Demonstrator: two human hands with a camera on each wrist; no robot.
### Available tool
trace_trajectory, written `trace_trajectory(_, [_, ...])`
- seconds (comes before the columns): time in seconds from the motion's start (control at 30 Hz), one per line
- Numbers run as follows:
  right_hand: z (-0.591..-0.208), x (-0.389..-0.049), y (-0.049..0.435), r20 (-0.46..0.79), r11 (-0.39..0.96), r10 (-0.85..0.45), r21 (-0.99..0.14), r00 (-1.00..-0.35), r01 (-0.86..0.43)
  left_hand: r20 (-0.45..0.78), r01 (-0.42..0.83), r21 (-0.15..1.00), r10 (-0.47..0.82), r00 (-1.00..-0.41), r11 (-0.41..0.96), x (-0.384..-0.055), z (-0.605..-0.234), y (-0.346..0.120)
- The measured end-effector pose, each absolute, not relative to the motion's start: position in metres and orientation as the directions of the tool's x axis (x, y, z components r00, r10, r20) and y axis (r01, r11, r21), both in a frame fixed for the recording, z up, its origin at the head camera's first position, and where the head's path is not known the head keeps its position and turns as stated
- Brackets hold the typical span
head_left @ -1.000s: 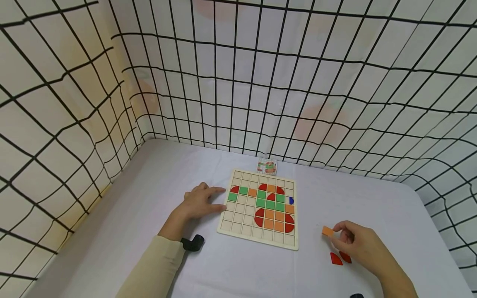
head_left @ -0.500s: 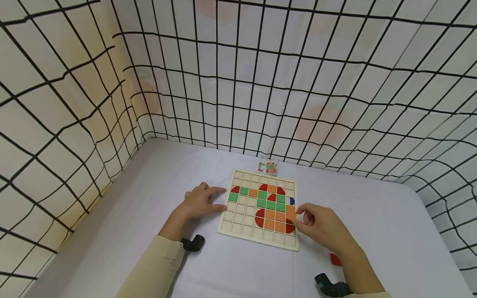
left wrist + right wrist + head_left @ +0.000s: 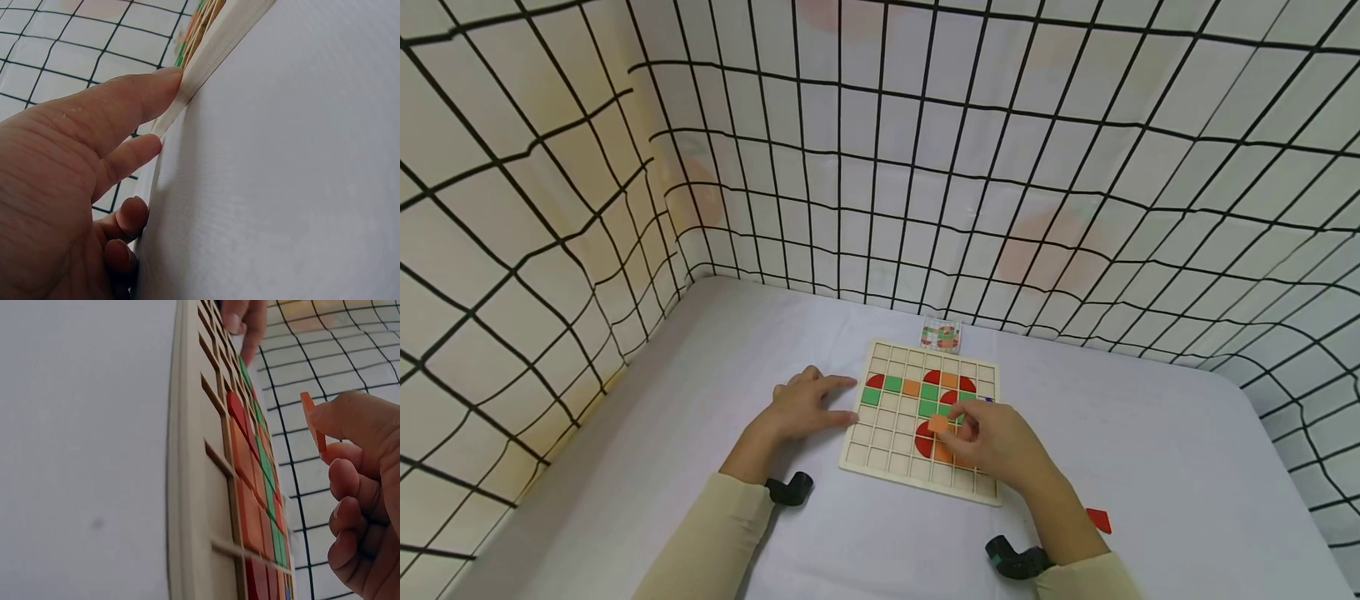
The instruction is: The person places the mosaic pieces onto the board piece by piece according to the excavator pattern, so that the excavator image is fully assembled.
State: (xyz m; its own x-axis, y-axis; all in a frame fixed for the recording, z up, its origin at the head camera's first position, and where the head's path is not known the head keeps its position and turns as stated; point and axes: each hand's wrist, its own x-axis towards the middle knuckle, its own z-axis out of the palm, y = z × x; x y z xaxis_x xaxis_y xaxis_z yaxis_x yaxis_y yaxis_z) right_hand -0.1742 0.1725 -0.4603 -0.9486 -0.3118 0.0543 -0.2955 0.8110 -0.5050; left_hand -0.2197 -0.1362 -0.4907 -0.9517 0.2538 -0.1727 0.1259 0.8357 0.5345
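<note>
A pale wooden grid board (image 3: 880, 454) lies on the white cloth, holding red rounded pieces (image 3: 922, 442), green squares (image 3: 928, 408) and orange squares (image 3: 911, 387). My right hand (image 3: 1003, 442) pinches an orange square tile (image 3: 938, 423) between thumb and index finger. In the right wrist view this tile (image 3: 314, 425) is raised above the board. My left hand (image 3: 801, 408) rests at the board's left edge, thumb and index finger extended against it. The left wrist view shows the left thumb (image 3: 144, 94) on the board's side. My right hand hides the board's right-hand pieces.
A small clear stand with a patterned card (image 3: 941, 335) is behind the board. A red piece (image 3: 1099, 521) lies on the cloth beside my right forearm. Black wire mesh (image 3: 880, 192) encloses the back and sides. Black wrist devices (image 3: 790, 490) are at both wrists.
My right hand has carried the orange tile leftward from beside the red pieces on the cloth to over the board. My left hand has stayed at the board's edge.
</note>
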Motion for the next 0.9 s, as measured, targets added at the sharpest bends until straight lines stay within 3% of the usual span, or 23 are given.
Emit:
trace_trajectory(0.53, [-0.472, -0.189, 0.093, 0.008, 0.85, -0.316, -0.442, -0.949, -0.287, -0.175, 0.122, 0.524, 0.247, -0.953, 0.843, -0.22, -0.489, -0.137])
trace_trajectory(0.9, [-0.481, -0.193, 0.076, 0.005, 0.858, -0.322, -0.42, -0.947, -0.294, -0.174, 0.125, 0.525, 0.25, -0.952, 0.842, -0.22, -0.489, -0.136])
